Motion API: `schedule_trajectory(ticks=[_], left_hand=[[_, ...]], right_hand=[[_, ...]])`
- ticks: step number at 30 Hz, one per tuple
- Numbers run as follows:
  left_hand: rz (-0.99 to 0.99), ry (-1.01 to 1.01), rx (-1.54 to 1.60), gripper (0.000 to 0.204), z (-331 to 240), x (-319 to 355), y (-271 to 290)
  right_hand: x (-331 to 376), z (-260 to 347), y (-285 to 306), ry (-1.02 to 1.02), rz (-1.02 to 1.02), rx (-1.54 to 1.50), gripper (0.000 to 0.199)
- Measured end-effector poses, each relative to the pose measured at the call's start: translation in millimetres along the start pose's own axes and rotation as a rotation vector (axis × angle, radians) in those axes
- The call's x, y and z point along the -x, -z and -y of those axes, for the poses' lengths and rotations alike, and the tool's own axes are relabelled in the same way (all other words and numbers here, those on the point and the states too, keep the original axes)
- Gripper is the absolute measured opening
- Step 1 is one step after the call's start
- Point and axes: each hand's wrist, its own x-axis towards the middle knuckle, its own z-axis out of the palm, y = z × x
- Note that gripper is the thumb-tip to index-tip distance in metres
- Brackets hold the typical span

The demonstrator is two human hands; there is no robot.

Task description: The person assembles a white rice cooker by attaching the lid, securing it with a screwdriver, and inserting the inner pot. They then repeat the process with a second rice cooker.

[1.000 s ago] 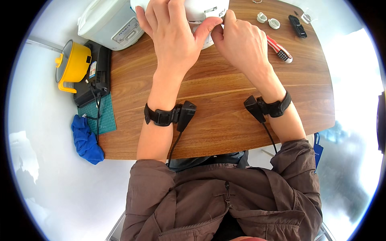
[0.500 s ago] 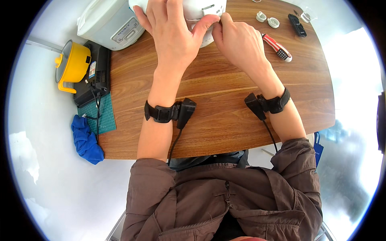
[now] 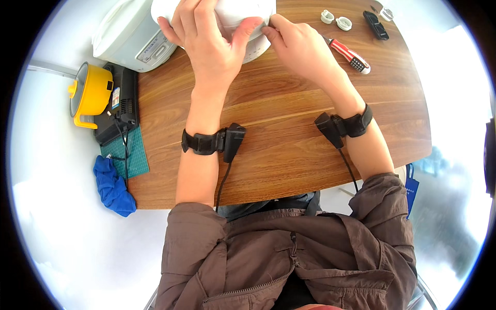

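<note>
A white rounded appliance [image 3: 247, 10], shaped like a small rice cooker, stands at the far edge of the view and is partly cut off. My left hand [image 3: 209, 44] grips its top, fingers spread over the lid and the thumb stretched along the right side. My right hand [image 3: 305, 49] is closed in a pinch against the right rim of the appliance. What lies between that thumb and forefinger is hidden. Just right of this hand rests a red and white screwdriver [image 3: 350, 56], its shaft pointing toward the appliance.
Two small white caps [image 3: 343, 23], a black plastic piece [image 3: 376, 26] and a clear piece [image 3: 386, 13] lie far right. Left stand a larger rice cooker [image 3: 137, 41] and a yellow pot [image 3: 95, 90] on a black device [image 3: 126, 103]. A green mat [image 3: 137, 155] and blue cloth [image 3: 111, 188] lie nearer.
The view has turned slightly, shifting the appliance and both hands leftward in the picture. My left thumb, which was touching my right fingers, is now a little apart from them.
</note>
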Motion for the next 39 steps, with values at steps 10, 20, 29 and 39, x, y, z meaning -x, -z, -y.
schedule_trajectory(ticks=[10,20,29,39], left_hand=[[0.069,-0.018,-0.047,0.078,-5.4,-2.1,13.5],[0.168,0.13,-0.054,0.085,-20.7,-13.0,21.5],[-0.014,0.015,0.431,0.053,-36.5,-36.4,46.4],[0.028,0.315,0.955,0.02,-48.5,-34.1,47.6]], right_hand=[[-17.6,-33.9,30.6,-0.324,0.195,-0.419,0.033],[-30.9,-27.1,43.5,-0.448,-0.1,-1.074,0.017],[-5.0,2.4,41.3,-0.217,0.041,-1.542,0.022],[3.0,42.9,26.1,-0.203,0.033,-1.834,0.02]])
